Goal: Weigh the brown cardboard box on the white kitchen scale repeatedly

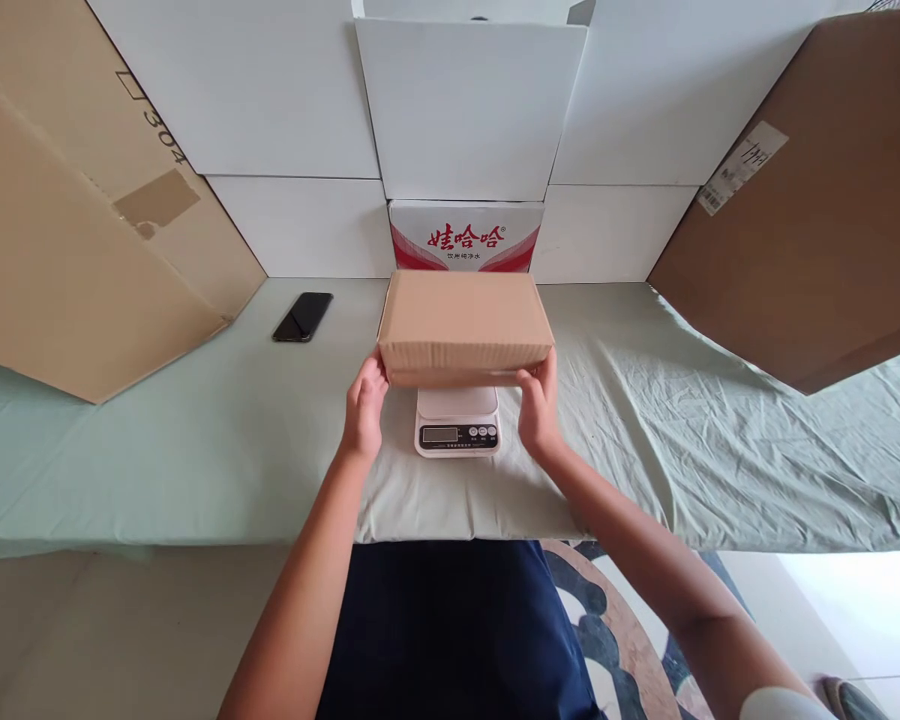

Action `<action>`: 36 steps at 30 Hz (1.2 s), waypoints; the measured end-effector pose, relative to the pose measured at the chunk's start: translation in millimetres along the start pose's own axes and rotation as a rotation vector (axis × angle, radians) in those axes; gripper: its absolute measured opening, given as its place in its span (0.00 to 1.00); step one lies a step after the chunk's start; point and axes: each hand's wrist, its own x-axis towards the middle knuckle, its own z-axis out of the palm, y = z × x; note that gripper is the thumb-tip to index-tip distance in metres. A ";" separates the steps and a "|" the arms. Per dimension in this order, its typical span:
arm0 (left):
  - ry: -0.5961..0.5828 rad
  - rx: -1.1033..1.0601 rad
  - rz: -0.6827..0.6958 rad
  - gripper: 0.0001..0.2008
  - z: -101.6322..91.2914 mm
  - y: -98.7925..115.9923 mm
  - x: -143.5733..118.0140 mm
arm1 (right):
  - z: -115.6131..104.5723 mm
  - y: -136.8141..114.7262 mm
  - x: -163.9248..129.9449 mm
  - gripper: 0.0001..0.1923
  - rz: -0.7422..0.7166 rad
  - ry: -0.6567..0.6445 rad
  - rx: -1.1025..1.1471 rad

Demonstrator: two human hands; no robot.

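Observation:
A closed brown cardboard box [465,315] is gripped between my two hands over the kitchen scale. My left hand [365,408] holds its near left corner, and my right hand [538,405] holds the near right corner with the thumb on the front face. Below the box, the white digital kitchen scale [459,425] shows its front panel with a display and several buttons. The box hides most of the weighing plate, so whether it touches the plate I cannot tell.
A black phone [303,317] lies on the green cloth [232,430] to the left. Behind stands a white and red carton [465,236] against white boxes [469,110]. Large brown cardboard panels rise at left [82,220] and right [817,220]. The table's front edge is near my lap.

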 end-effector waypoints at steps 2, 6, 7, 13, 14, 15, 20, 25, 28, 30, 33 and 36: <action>-0.013 -0.019 0.025 0.41 4.7 -2.9 34.5 | 4.4 6.3 31.1 0.34 -0.040 0.018 0.013; 0.040 0.004 -0.019 0.36 9.7 -34.1 91.4 | 18.9 35.8 83.0 0.43 -0.084 -0.039 0.071; 0.061 -0.005 -0.035 0.37 9.7 -45.1 98.4 | 22.4 46.1 89.5 0.44 -0.072 -0.039 0.066; 0.113 -0.038 -0.109 0.37 4.6 -88.2 100.4 | 29.8 92.9 90.3 0.46 -0.009 -0.052 0.023; 0.113 -0.046 -0.126 0.37 3.9 -89.8 99.4 | 29.3 96.7 89.9 0.45 -0.009 -0.057 0.009; 0.113 -0.051 -0.147 0.38 3.2 -90.0 98.7 | 28.2 99.9 90.6 0.44 -0.012 -0.057 -0.008; 0.238 -0.038 -0.237 0.43 -5.4 -75.8 97.8 | 9.4 118.0 105.7 0.40 -0.064 0.174 -0.080; 0.362 -0.059 -0.224 0.41 -18.5 -59.0 100.4 | -17.1 135.3 117.6 0.37 0.151 0.398 -0.034; 0.360 -0.061 -0.227 0.41 -19.5 -59.4 103.5 | -16.7 139.3 115.0 0.36 0.235 0.321 0.004; 0.337 -0.051 -0.240 0.42 -18.1 -63.1 105.9 | -11.0 139.3 111.0 0.36 0.235 0.229 0.024; 0.285 -0.041 -0.260 0.43 -14.8 -70.0 109.4 | -2.0 136.0 104.2 0.36 0.217 0.134 0.058; 0.226 -0.037 -0.292 0.44 -10.4 -76.1 110.8 | 3.8 128.3 97.3 0.36 0.219 0.081 0.098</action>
